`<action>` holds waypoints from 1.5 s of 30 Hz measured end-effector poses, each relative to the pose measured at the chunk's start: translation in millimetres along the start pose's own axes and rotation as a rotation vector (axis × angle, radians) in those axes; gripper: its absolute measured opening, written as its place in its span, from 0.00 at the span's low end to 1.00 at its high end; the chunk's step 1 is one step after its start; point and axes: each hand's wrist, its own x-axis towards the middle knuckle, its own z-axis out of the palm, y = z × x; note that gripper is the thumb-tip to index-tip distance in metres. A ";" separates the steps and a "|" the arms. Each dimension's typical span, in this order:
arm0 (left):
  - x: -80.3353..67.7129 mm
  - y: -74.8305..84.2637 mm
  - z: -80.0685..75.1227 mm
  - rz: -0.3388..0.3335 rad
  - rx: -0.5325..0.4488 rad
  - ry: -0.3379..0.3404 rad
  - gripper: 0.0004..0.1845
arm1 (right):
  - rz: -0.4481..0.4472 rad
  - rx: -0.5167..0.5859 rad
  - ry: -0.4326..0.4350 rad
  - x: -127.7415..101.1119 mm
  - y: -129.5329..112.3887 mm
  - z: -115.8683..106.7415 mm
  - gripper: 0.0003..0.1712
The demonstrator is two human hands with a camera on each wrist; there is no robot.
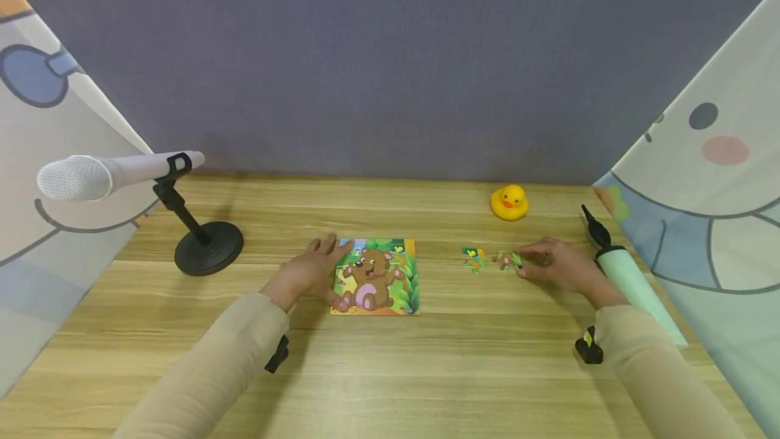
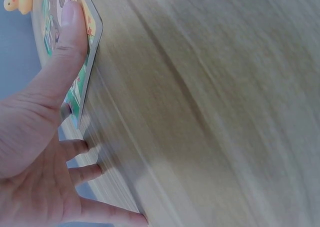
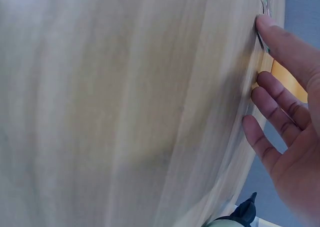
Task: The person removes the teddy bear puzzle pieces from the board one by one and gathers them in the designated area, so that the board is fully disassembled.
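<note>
L hand (image 1: 308, 272) spread, thumb on bear puzzle (image 1: 374, 276) just to its R, prob. to steady it, while R hand (image 1: 562, 265) pinches small pc (image 1: 507, 261) by edge, 2nd pc (image 1: 473, 259) farther L of it, lift unclear

L arm (image 1: 207, 364), in cream fabric sleeve (image 1: 240, 330), stretched fwd & slanting inward. Bare L hand (image 1: 313, 269): fingers spread, thumb nearly straight, well apart from them. R arm (image 1: 655, 364), same sleeve, also fwd & inward. Bare R hand (image 1: 560, 266): thumb & index finger in pinch, other fingers lightly bent.
</note>
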 end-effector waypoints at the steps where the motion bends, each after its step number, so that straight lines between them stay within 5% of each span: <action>1: -0.2 -0.1 0.1 0.001 0.002 0.002 0.68 | -0.001 -0.007 -0.006 0.6 -0.1 -0.2 0.30; 9: -0.6 -0.1 0.4 0.003 -0.001 0.007 0.68 | -0.008 0.002 -0.029 3.8 -3.8 -1.4 0.30; 17: -0.1 -0.8 -0.1 -0.005 -0.005 0.004 0.68 | -0.087 0.051 0.098 8.8 -34.4 5.8 0.23; 25: -0.9 -0.5 -0.5 0.002 0.004 0.003 0.68 | -0.134 0.241 0.105 14.5 -74.5 21.6 0.21; 33: -0.4 0.3 0.0 -0.004 0.010 0.000 0.69 | -0.164 0.318 0.059 23.2 -113.2 46.2 0.23; 45: -0.1 0.4 0.4 -0.031 -0.013 0.000 0.68 | -0.107 0.261 -0.068 37.1 -163.9 78.7 0.26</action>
